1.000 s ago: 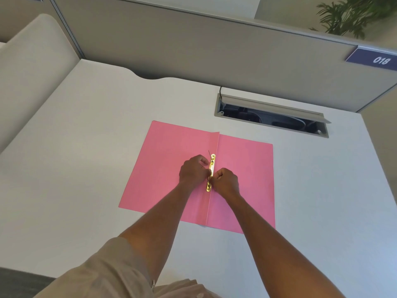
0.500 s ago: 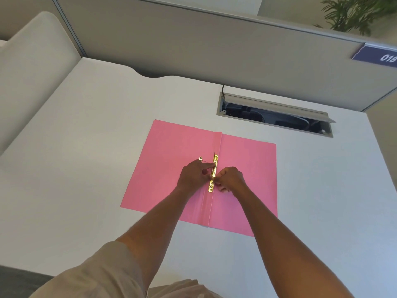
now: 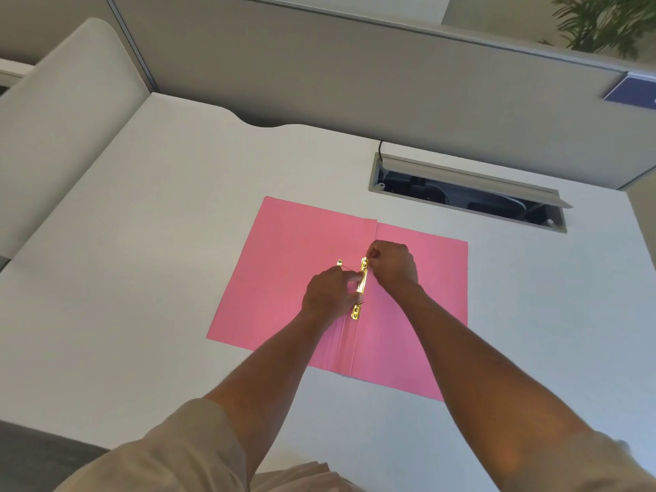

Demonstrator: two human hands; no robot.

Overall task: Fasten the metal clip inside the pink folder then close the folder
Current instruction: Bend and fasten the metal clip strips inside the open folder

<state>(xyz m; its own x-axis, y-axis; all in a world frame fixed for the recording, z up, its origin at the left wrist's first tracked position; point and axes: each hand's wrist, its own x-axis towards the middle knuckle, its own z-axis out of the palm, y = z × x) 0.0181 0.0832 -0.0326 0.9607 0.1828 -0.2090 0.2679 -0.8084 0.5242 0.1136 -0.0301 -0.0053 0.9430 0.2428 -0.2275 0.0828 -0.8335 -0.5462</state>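
A pink folder [image 3: 294, 264] lies open and flat on the white desk. Along its centre fold sits a gold metal clip [image 3: 359, 303]. My left hand [image 3: 328, 291] rests on the middle of the clip, with a finger pressing the bar. One thin prong sticks out to the left from under this hand, ending in a small round tip [image 3: 339, 262]. My right hand [image 3: 392, 264] pinches the top end of the clip between its fingertips. The clip's lower end shows below my left hand.
An open cable tray [image 3: 468, 193] is set into the desk behind the folder. A grey partition wall [image 3: 355, 72] closes off the back. A low padded divider [image 3: 60, 111] borders the left side. A plant [image 3: 603, 23] stands beyond the partition.
My right hand has moved up from the clip's lower part to its top end. My left hand has slid down onto the bar's middle. A prong now sticks out to the left.
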